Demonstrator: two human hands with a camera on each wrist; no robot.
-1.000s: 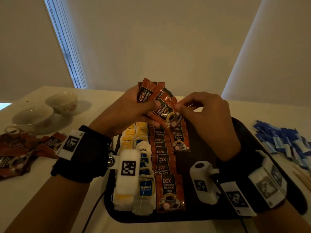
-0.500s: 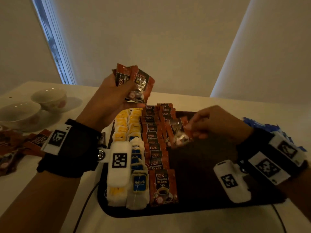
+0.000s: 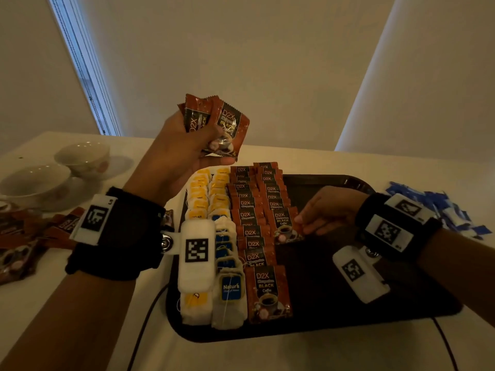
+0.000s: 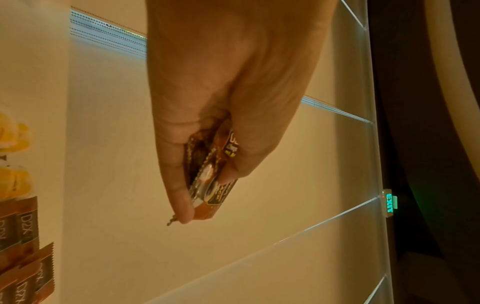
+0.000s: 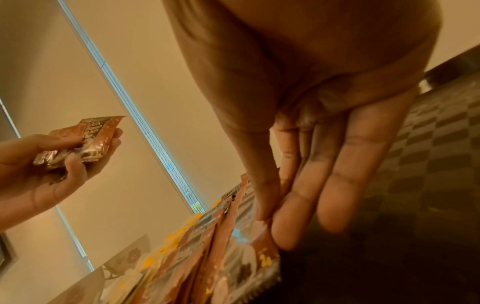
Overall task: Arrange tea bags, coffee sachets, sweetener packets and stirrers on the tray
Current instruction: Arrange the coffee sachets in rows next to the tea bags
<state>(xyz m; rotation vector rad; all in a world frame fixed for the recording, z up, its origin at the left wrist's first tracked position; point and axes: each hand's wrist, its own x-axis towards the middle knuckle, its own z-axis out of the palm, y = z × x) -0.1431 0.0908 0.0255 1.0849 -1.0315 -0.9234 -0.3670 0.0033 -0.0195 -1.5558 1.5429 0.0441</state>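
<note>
- My left hand is raised above the far left corner of the tray, thumb and fingers curled round a fan of coffee sachets; it sits a little higher than half a second ago, with the same bundle in its grip.
- My right hand has come down onto the tray; the single sachet it carried in the air a moment ago now lies at the near end of the second coffee row, overlapping the one behind it.
- From the right wrist view, my thumb and fingertips are pressed together, pinching that sachet's right edge, the fingers straight and side by side.
- Tea bags fill two rows on the tray's left; a full coffee row runs beside them to the near edge.
- Blue sweetener packets lie heaped on the table right of the tray; loose sachets and two cups lie on the left.
</note>
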